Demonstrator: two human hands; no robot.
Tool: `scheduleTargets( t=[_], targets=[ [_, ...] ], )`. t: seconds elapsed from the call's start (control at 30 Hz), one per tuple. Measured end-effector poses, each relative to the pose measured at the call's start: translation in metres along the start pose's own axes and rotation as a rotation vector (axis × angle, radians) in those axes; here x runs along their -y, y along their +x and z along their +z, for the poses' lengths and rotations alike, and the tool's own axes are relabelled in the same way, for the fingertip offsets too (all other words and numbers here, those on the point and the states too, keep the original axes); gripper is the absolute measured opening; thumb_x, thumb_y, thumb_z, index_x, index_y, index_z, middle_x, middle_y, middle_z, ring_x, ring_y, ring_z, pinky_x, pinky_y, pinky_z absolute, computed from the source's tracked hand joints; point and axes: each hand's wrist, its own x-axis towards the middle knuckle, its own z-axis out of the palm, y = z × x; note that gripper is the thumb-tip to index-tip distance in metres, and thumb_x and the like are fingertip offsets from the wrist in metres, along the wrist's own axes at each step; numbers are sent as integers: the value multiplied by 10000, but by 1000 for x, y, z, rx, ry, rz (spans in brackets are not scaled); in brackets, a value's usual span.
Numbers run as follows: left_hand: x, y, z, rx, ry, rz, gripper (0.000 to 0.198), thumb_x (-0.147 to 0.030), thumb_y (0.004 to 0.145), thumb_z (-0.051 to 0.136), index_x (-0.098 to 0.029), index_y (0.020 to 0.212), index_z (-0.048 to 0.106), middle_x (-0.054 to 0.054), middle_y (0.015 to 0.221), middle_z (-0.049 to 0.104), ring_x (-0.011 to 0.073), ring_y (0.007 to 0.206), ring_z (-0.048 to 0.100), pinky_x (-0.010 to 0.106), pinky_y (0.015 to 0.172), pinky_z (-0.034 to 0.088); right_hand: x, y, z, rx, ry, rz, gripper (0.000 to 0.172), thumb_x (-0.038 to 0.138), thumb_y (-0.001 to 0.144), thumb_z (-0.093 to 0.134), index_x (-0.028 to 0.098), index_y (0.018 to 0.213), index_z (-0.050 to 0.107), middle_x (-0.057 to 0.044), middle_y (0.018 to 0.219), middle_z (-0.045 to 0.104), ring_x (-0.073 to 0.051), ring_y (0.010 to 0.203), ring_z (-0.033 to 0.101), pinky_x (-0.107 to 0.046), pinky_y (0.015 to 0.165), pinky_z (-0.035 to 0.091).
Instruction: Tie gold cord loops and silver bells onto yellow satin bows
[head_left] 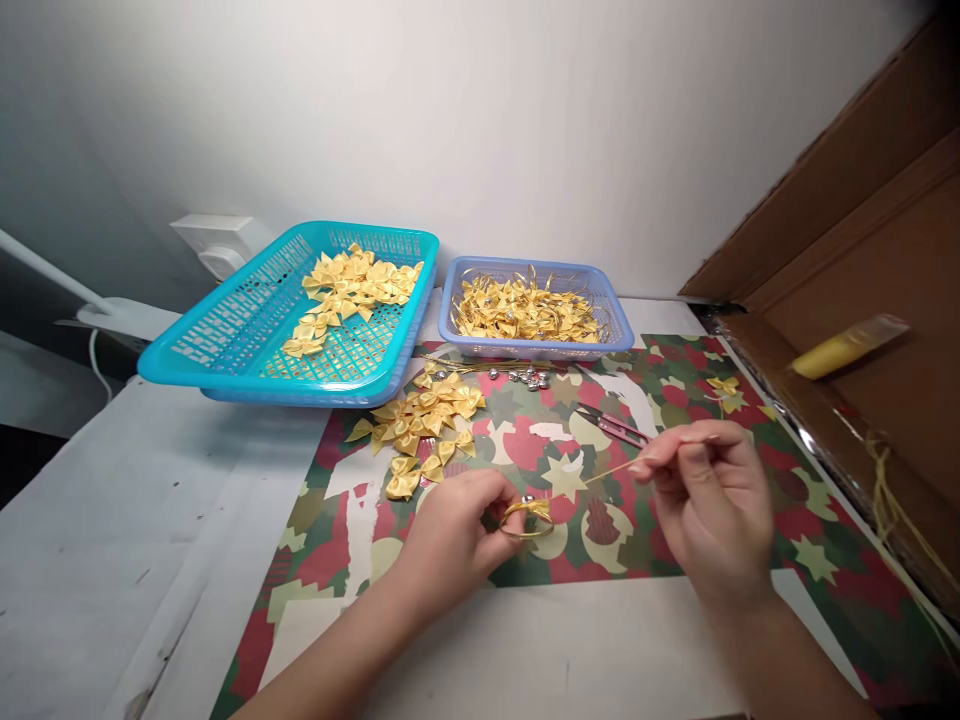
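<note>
My left hand (465, 530) pinches a gold wire ring (534, 532) that has a yellow ribbon bow and a small silver bell on it. From this ring a thin gold thread (609, 471) stretches up to the right. My right hand (712, 505) is closed on the far end of that thread, its fingers pressed together. Loose yellow bows (431, 410) lie in a heap beyond my left hand. Just past my right hand rest small thread snips (611, 425) with pinkish handles.
A turquoise basket (169, 355) with yellow bows stands at the left. Behind the mat (675, 385), a lilac basket (540, 349) holds bows on gold wire. Silver bells (534, 380) and gold wires (480, 365) lie before it. A cardboard box (862, 250) borders the right side.
</note>
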Motion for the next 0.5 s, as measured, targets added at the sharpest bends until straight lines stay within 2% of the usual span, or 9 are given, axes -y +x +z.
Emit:
scheduleTargets(
  t=[0.27,0.4,0.5],
  targets=[
    [4,0,3,31,20,-26,151,-101,737,541,-187,625,489,-41,588,546,102,547,462,202,506,323,14,16,-21,-228,160,-82,47,256,855,673,257,822,640,34,663,554,-101,583,548,-191,532,505],
    [5,2,3,20,16,-14,150,-94,725,534,-188,619,485,-41,579,542,101,536,453,201,501,323,17,19,-27,-232,182,-80,40,259,844,681,262,816,653,22,668,522,-115,584,514,-206,510,487],
    [4,3,3,11,14,-7,150,-92,727,525,-188,618,490,-38,574,546,102,531,457,200,495,328,16,18,-27,-164,213,-68,41,279,850,674,268,831,639,30,647,493,-115,554,476,-220,509,480]
  ],
)
